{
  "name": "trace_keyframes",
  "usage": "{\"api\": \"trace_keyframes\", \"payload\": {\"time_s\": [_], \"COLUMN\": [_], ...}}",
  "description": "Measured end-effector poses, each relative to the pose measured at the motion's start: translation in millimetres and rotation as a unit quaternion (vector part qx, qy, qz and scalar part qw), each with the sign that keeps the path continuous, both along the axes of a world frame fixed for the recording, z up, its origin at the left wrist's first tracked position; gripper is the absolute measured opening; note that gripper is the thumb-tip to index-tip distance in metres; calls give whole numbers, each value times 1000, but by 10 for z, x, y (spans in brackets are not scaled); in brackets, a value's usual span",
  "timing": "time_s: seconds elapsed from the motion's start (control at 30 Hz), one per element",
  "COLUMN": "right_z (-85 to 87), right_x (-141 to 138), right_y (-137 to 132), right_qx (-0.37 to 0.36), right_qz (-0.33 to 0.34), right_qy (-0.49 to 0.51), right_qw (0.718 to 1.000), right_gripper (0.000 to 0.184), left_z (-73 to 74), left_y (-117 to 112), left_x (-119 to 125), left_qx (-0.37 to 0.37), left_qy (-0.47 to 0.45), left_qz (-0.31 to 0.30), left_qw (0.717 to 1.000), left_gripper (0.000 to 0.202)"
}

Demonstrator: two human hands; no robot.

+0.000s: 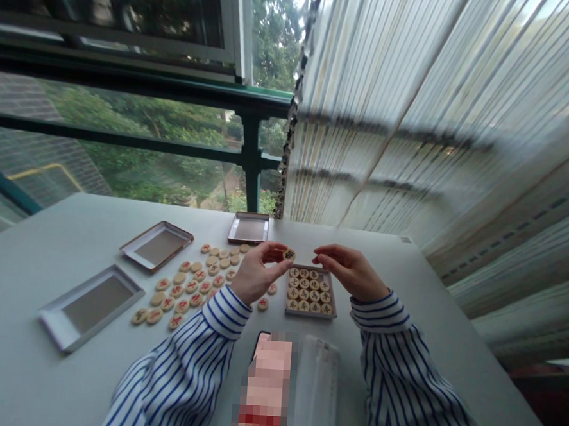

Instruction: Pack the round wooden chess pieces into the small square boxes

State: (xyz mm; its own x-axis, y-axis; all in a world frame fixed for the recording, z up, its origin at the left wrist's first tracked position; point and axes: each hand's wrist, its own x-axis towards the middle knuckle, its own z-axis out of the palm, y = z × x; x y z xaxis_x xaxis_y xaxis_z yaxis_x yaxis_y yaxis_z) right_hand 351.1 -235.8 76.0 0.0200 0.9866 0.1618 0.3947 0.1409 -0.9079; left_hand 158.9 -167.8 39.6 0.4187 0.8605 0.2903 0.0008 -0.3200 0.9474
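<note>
Between the thumb and fingers of my left hand is a round wooden Chinese chess piece with a black character, held above the table. My right hand hovers at the far right corner of a small box, thumb and forefinger slightly apart with nothing between them. That shallow box holds rows of pieces with black characters facing up. Left of it, loose chess pieces lie scattered, some showing red characters and some plain backs; my left forearm hides part of them.
Two shallow trays, a grey one and a brown-rimmed one, lie at the left of the white table. Another tray sits at the back. A phone and a clear plastic sleeve are near me. A curtain hangs behind.
</note>
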Motion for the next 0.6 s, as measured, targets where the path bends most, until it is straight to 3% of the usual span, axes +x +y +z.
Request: {"api": "trace_keyframes", "payload": {"time_s": [0.33,0.6], "right_z": [-114,-228], "right_x": [215,258], "right_y": [-45,3], "right_qx": [15,15], "right_qz": [-23,-29], "right_qy": [-78,-102], "right_qw": [997,994], "right_gripper": [27,25], "left_z": [77,23], "left_y": [52,-20], "left_x": [293,395], "left_qx": [0,18], "left_qy": [53,88], "left_qz": [-115,-116], "left_qw": [992,989], "left_gripper": [27,23]}}
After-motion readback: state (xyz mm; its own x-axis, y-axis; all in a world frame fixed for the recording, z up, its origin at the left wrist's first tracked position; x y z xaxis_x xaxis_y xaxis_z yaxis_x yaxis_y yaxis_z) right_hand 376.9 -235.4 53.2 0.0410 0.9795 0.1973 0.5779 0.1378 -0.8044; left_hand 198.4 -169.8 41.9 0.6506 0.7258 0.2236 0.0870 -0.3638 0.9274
